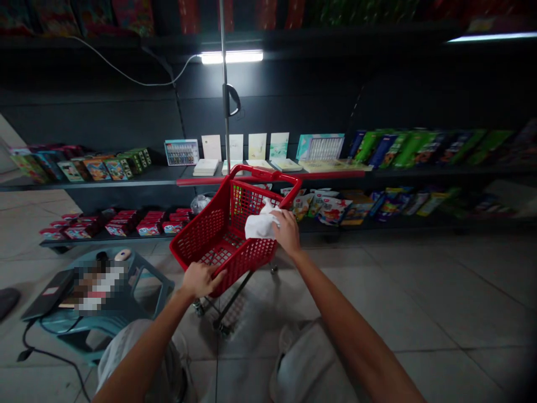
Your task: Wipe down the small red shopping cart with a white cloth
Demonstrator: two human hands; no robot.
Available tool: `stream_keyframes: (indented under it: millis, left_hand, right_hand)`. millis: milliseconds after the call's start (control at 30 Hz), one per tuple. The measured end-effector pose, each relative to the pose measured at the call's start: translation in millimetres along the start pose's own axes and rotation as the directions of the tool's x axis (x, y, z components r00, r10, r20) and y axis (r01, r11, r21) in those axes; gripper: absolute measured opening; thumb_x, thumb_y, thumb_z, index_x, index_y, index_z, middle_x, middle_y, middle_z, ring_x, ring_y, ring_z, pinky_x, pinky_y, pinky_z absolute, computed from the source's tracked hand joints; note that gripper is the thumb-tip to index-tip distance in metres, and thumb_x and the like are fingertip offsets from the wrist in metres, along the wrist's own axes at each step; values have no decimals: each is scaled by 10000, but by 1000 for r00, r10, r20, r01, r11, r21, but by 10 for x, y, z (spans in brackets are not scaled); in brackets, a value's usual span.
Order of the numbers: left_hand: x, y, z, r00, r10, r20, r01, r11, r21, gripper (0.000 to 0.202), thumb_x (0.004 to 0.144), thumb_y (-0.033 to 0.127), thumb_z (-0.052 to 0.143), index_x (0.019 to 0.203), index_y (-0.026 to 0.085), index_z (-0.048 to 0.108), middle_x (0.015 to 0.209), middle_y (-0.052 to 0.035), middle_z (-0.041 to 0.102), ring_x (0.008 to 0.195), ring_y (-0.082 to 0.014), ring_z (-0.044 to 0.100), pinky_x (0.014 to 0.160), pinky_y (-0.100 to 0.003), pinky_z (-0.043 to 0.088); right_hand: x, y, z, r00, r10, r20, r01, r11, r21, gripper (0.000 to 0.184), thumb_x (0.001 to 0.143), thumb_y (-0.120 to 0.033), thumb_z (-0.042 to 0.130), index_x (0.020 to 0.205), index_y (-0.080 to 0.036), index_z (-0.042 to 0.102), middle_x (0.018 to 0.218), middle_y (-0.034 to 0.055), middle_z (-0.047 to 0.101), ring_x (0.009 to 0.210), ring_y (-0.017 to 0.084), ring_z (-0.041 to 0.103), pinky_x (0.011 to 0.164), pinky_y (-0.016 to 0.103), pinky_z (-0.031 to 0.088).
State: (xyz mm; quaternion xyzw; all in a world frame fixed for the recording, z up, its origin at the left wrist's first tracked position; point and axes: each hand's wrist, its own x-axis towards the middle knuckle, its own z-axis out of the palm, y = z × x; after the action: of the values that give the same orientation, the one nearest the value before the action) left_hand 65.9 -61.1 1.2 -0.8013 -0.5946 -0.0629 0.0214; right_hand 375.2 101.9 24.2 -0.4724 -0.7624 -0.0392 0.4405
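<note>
A red wire-mesh shopping basket on a small wheeled cart (218,224) stands on the floor in front of me. My left hand (201,281) is shut on the basket's near rim. My right hand (287,230) presses a crumpled white cloth (260,223) against the basket's upper right rim, and the cloth hangs partly inside the basket. The basket's red handle (264,173) arches across the top. Part of the basket's inside is hidden by the cloth.
Dark store shelves (268,176) behind the basket hold boxes, cards and snack bags. A teal plastic stool (138,285) at left carries a laptop, a pixelated patch and a mouse. A black cable (46,352) trails on the tiled floor.
</note>
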Motion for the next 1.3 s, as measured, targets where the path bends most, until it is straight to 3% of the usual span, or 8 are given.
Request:
stream_keyframes:
  millis: [167, 333, 467, 567, 700, 900, 1067, 1300]
  left_hand:
    - [-24, -62, 18, 1000, 17, -15, -18, 998, -64, 681, 1039, 592, 225, 758, 206, 710, 659, -88, 689, 643, -179, 635, 614, -278, 350]
    - [-27, -29, -10, 999, -15, 31, 18, 995, -101, 704, 1042, 575, 179, 770, 215, 720, 710, -97, 719, 678, -185, 650, 645, -304, 377]
    - [-19, 29, 14, 999, -1, 48, 6, 994, -106, 705, 1046, 566, 164, 814, 221, 734, 749, -96, 732, 702, -183, 652, 664, -300, 386]
    - [14, 80, 62, 999, 11, 38, -8, 997, -76, 703, 1049, 561, 165, 799, 218, 726, 715, -89, 713, 678, -180, 638, 657, -293, 371]
    - [107, 117, 94, 999, 45, 21, -43, 996, -81, 717, 1053, 555, 152, 734, 206, 690, 667, -80, 687, 639, -165, 615, 635, -281, 344]
    - [302, 51, 90, 998, 66, 18, -63, 989, -131, 700, 1049, 561, 168, 726, 208, 680, 690, -76, 700, 682, -167, 631, 663, -277, 369]
    - [466, -39, 17, 996, 76, 39, -69, 984, -162, 663, 1042, 558, 192, 733, 216, 668, 753, -69, 721, 753, -171, 656, 709, -263, 401]
    - [620, -21, -117, 994, -18, 108, 32, 991, -128, 608, 1056, 471, 198, 810, 210, 689, 920, -91, 761, 902, -207, 700, 788, -281, 436]
  right_hand:
    - [-218, -398, 219, 994, 112, 6, -112, 985, 130, 394, 898, -118, 470, 1243, -184, 647, 1208, 135, 554, 1160, 281, 525, 1066, 402, 439]
    - [-835, -1061, 440, 994, -55, 94, 35, 979, 200, 406, 839, -71, 552, 1176, -250, 691, 1355, 112, 522, 1295, 323, 409, 1130, 508, 391]
    - [-1134, -1162, 429, 968, -219, 122, 171, 933, 318, 363, 847, -225, 651, 1204, -277, 690, 1367, 107, 514, 1301, 314, 430, 1125, 497, 422]
    - [-1093, -956, 345, 956, -270, 114, 215, 910, 354, 261, 888, -317, 636, 1134, -255, 701, 1298, 119, 547, 1267, 286, 478, 1122, 449, 433]
    - [-782, -254, 212, 985, 157, -68, -136, 961, 240, 245, 900, -225, 516, 1101, -201, 654, 1241, 150, 554, 1249, 286, 504, 1124, 474, 415]
    - [-694, 422, 362, 724, 678, -125, -591, 704, 395, 351, 799, -281, 516, 1114, -158, 608, 1077, 167, 667, 1026, 297, 641, 972, 474, 522]
    - [-992, -229, 666, 806, 583, -99, -489, 751, 444, 327, 817, -357, 550, 1076, -172, 628, 1043, 164, 716, 985, 281, 670, 937, 427, 548]
    - [-1122, -973, 626, 913, 407, 38, -376, 797, 473, 257, 902, -410, 612, 1063, -214, 652, 1078, 125, 725, 1038, 281, 654, 985, 440, 511]
